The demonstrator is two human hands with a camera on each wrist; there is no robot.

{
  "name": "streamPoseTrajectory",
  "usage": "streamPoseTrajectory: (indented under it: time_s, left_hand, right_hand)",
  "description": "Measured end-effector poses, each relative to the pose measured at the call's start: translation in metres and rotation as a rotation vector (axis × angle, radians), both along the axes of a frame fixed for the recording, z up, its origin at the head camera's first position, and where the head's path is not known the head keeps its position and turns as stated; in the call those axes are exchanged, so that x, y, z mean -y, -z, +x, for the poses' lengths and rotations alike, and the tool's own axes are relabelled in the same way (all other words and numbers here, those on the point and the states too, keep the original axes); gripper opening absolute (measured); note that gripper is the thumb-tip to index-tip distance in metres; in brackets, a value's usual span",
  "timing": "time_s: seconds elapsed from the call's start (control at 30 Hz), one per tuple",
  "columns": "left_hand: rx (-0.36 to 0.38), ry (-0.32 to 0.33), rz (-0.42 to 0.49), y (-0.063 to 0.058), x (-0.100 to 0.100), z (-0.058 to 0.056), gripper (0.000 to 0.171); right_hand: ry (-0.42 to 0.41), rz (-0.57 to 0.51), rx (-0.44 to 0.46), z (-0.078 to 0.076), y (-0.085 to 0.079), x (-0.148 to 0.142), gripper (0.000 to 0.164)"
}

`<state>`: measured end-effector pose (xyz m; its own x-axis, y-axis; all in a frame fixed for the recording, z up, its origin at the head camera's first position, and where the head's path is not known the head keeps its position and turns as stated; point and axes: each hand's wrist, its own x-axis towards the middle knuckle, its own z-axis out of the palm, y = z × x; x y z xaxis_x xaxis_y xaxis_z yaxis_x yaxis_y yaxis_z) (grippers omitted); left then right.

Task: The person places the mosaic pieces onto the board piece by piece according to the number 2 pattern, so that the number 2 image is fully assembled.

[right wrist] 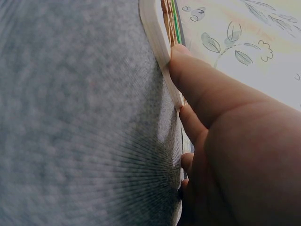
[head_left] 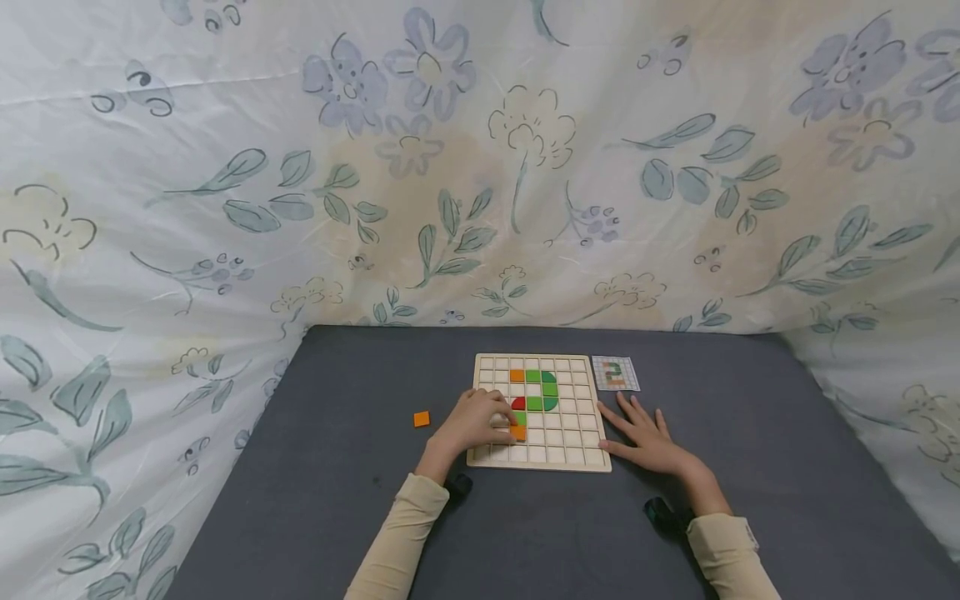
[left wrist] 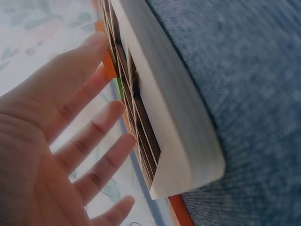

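A wooden grid board lies on the dark table, with several green, orange and red tiles in its cells. Over its left part is my left hand, whose thumb and index finger pinch an orange square tile at the lower end of the tile pattern. The same orange tile shows between those fingertips in the left wrist view; the other fingers are spread. My right hand rests with fingers spread at the board's right edge, its thumb touching the rim.
Left of the board lies a loose orange square tile. A small pattern card with a coloured grid sits beside the board's upper right corner. Floral cloth hangs behind the table and along its sides.
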<state>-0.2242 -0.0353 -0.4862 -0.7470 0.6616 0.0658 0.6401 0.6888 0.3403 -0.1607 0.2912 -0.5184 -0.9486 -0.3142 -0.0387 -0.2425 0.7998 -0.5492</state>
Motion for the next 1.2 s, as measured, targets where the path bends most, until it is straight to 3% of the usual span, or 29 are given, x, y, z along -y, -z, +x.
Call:
streamPoseTrajectory:
  time_s: [1.2]
  left_hand:
    - [-0.010,0.011,0.000,0.0020,0.0018,-0.0004,0.020]
  right_hand:
    - [-0.008,-0.009,-0.003,-0.0005,-0.0009,-0.0006,0.071]
